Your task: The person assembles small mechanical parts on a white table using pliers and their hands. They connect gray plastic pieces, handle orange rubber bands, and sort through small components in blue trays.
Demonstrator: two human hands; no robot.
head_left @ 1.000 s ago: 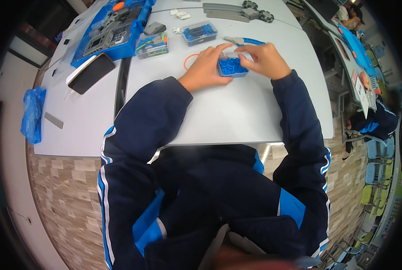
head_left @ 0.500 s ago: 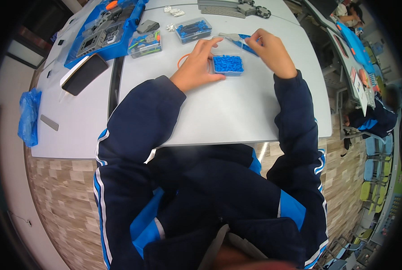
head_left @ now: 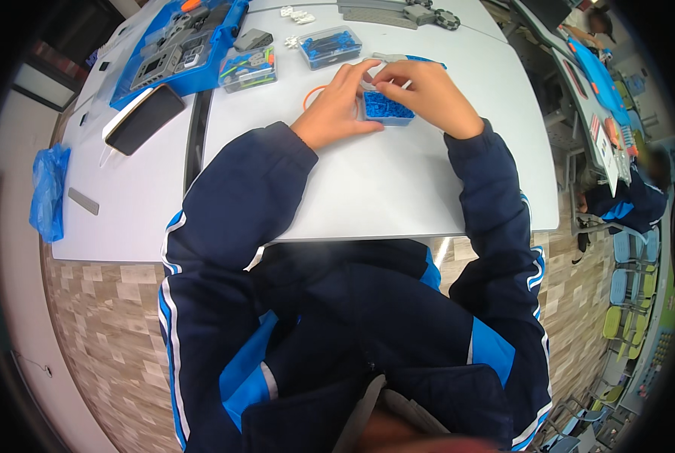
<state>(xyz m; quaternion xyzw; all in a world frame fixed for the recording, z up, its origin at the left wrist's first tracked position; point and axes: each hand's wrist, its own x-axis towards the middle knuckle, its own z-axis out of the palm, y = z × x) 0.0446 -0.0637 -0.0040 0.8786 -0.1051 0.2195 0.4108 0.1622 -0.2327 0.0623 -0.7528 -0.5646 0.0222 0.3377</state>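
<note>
A small clear plastic box [head_left: 389, 119] full of small blue connector pegs [head_left: 380, 106] stands on the table in front of me. My left hand [head_left: 337, 109] curls round its left side, the thumb along the near edge and the fingers up by the far left corner. Over the box's right part reaches my right hand [head_left: 420, 90], fingers bent into a pinch close to my left fingertips. Whatever lies between those fingers is too small or hidden to make out. Behind the right hand lie a grey piece and a blue piece [head_left: 426, 62], partly covered. An orange ring [head_left: 307, 96] shows beside my left hand.
Behind stand a clear box of blue parts [head_left: 330, 47] and another of coloured parts [head_left: 248, 69]. A blue tray [head_left: 220, 57] of grey parts, a phone [head_left: 145, 119] and a grey strip [head_left: 83, 201] are to the left. Grey beams and wheels [head_left: 398, 13] lie far back.
My right hand has moved left and down, from beside the blue piece to above the box of pegs, near my left fingertips. My left hand stays at the box.
</note>
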